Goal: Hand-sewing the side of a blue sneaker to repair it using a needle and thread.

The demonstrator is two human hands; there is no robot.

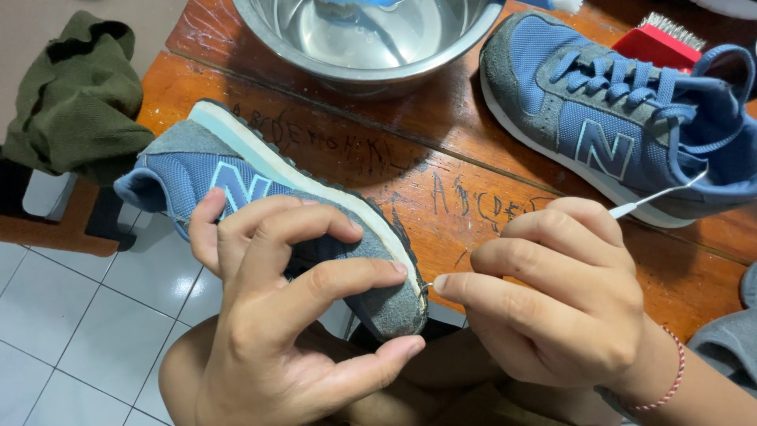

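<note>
I am holding the shoe point(260, 197) in my left hand point(292, 331), over my lap and just off the near edge of the table point(441, 158). The shoe is lying on its side with its sole turned up and away from me. Its long axis is running from the heel, up at the left, down to the toe, which is pointing toward my right hand point(552, 300).

My left hand is clasping the toe end: the fingers point(307, 229) are curling over the grey upper, and the thumb is pressing underneath the toe tip. It is a firm, closed grasp around the shoe.

My right hand is sitting just to the right of the toe, nearly touching it. Its thumb and forefinger are pinching the front end of a thin white tool point(658, 197), whose shaft is running back over my fingers and sticking out up to the right. The working tip is meeting the seam where sole and upper join at the toe; the tip itself is too small to make out. So the right hand is the nearer one to that seam, and the left is only steadying.

On the table, the second shoe point(615, 110) is lying upright, well apart from my hands, beside a steel bowl point(371, 39) holding water and a red brush point(658, 39). A green cloth point(75, 95) is draped at the far left.
</note>
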